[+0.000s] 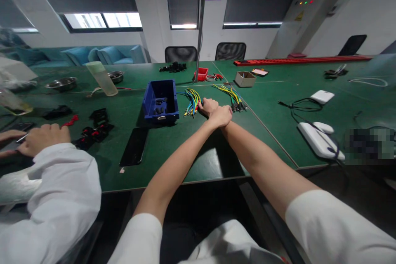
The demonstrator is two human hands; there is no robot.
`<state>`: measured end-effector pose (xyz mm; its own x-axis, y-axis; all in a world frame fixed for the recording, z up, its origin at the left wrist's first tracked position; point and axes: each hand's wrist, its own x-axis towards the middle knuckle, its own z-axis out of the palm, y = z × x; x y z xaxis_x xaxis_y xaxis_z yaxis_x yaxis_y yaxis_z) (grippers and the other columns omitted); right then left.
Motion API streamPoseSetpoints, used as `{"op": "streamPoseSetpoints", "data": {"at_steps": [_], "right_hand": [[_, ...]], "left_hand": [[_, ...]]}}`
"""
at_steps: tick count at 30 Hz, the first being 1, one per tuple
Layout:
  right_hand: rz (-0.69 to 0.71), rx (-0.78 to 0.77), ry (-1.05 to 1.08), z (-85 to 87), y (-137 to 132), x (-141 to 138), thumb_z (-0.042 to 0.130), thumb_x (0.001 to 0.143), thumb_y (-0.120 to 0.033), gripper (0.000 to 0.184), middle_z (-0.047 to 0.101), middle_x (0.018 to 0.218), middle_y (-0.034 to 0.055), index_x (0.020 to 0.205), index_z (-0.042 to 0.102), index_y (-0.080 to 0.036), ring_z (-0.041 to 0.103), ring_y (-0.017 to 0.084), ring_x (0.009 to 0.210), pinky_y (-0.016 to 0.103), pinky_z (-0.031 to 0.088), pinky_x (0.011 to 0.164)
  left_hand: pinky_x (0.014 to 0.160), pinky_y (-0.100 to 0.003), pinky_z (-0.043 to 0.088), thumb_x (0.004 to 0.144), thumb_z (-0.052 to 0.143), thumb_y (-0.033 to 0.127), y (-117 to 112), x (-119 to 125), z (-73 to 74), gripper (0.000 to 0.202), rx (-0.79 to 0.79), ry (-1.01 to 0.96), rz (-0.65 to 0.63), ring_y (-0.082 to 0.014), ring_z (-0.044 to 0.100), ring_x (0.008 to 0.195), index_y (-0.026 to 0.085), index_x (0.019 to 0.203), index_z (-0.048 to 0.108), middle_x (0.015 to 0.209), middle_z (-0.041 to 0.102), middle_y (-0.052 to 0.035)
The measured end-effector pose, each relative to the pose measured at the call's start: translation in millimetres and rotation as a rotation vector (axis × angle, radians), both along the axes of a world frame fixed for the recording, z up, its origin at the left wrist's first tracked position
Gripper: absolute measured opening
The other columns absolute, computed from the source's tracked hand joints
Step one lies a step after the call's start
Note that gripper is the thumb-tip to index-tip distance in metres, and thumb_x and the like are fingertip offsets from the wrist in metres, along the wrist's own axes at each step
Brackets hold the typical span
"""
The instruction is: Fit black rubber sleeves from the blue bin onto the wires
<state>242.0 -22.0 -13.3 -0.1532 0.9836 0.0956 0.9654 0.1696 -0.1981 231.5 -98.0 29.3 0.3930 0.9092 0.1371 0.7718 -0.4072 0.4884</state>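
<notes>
My arms cross near the middle of the green table. My left hand (221, 116) lies over my right wrist, its fingers curled, and what it holds, if anything, is hidden. Beyond it, my right hand (209, 106) is closed at the edge of a bundle of yellow, blue and green cables (192, 100). A small red and dark bit shows by its fingertips, too small to name. A second bundle of cables (232, 97) with dark ends lies to the right of my hands. On the left stands a blue bin (161, 117) with small black parts inside.
A black phone (134, 147) lies before the bin. At left, a co-worker's hand (46, 138) is near black parts (94, 132). Behind are a red box (202, 74), a cardboard box (245, 78) and a bottle (103, 79). White devices (318, 140) with cords lie right.
</notes>
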Motion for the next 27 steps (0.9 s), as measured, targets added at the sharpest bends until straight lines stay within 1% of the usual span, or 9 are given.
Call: {"op": "streamPoseSetpoints", "data": {"at_steps": [4,7,10,13,15,17,20,23,27], "right_hand": [[-0.018,0.069,-0.043,-2.8,8,2,0.029,0.094,-0.048,0.049,0.063,0.109,0.0188,0.114,0.058,-0.014,0.059,0.029,0.102,0.037,0.042,0.084],[-0.002,0.075,-0.041,-8.1,16,4,0.029,0.094,-0.048,0.049,0.064,0.108,0.018,0.111,0.059,-0.014,0.061,0.029,0.101,0.036,0.044,0.082],[-0.016,0.081,-0.023,-12.0,19,5,0.029,0.095,-0.042,0.045,0.065,0.108,0.0178,0.109,0.06,-0.014,0.061,0.029,0.101,0.036,0.044,0.082],[-0.034,0.074,-0.009,-13.1,19,5,0.031,0.094,-0.038,0.041,0.065,0.108,0.0178,0.108,0.062,-0.014,0.062,0.028,0.1,0.035,0.044,0.082],[-0.032,0.078,-0.001,-13.3,19,6,0.033,0.094,-0.037,0.04,0.065,0.108,0.0183,0.108,0.062,-0.014,0.062,0.029,0.1,0.036,0.044,0.082],[-0.023,0.091,0.008,-13.9,19,7,0.033,0.093,-0.036,0.04,0.065,0.108,0.0186,0.108,0.062,-0.013,0.062,0.029,0.1,0.036,0.044,0.081],[-0.023,0.104,0.022,-15.6,20,8,0.034,0.092,-0.035,0.039,0.065,0.107,0.0185,0.107,0.062,-0.012,0.062,0.03,0.099,0.037,0.044,0.08],[-0.051,0.111,0.045,-17.9,22,6,0.035,0.092,-0.036,0.04,0.065,0.107,0.0188,0.106,0.063,-0.012,0.062,0.029,0.098,0.037,0.044,0.08],[-0.075,0.091,0.061,-20.2,24,6,0.035,0.091,-0.034,0.039,0.065,0.107,0.0188,0.104,0.065,-0.013,0.061,0.029,0.098,0.037,0.044,0.081]], "left_hand": [[0.09,-0.035,0.043,0.085,0.046,0.024,0,29,11.2,0.03,-0.063,0.096,-0.091,-0.0246,0.062,0.102,0.015,0.104,0.067,0.109,0.067,-0.0136],[0.084,-0.036,0.048,0.084,0.045,0.025,-7,41,16.8,0.033,-0.055,0.209,-0.126,-0.0281,0.063,0.101,0.013,0.106,0.067,0.11,0.066,-0.0171],[0.085,-0.034,0.048,0.085,0.045,0.021,-11,39,26.0,0.033,-0.018,0.319,-0.04,-0.0266,0.063,0.1,0.012,0.108,0.067,0.108,0.066,-0.0179],[0.087,-0.032,0.047,0.085,0.049,0.016,-17,34,36.8,0.03,-0.003,0.339,0.031,-0.0254,0.063,0.101,0.011,0.107,0.069,0.104,0.067,-0.0191],[0.087,-0.033,0.047,0.086,0.048,0.015,-21,35,40.8,0.03,0.01,0.33,0.035,-0.0258,0.063,0.101,0.01,0.106,0.069,0.101,0.067,-0.0198],[0.086,-0.033,0.047,0.088,0.045,0.015,-25,38,40.3,0.031,0.03,0.319,0.02,-0.0254,0.063,0.101,0.01,0.107,0.069,0.1,0.067,-0.0196],[0.086,-0.034,0.048,0.087,0.044,0.013,-27,41,33.0,0.031,0.064,0.333,0.003,-0.0249,0.063,0.1,0.01,0.106,0.068,0.1,0.068,-0.0183],[0.085,-0.037,0.049,0.086,0.043,0.01,-23,39,25.7,0.031,0.104,0.361,0.029,-0.0262,0.064,0.099,0.008,0.104,0.067,0.1,0.068,-0.0179],[0.085,-0.036,0.049,0.086,0.042,0.009,-22,34,27.4,0.032,0.078,0.37,0.068,-0.0251,0.064,0.1,0.009,0.104,0.068,0.101,0.068,-0.017]]}}
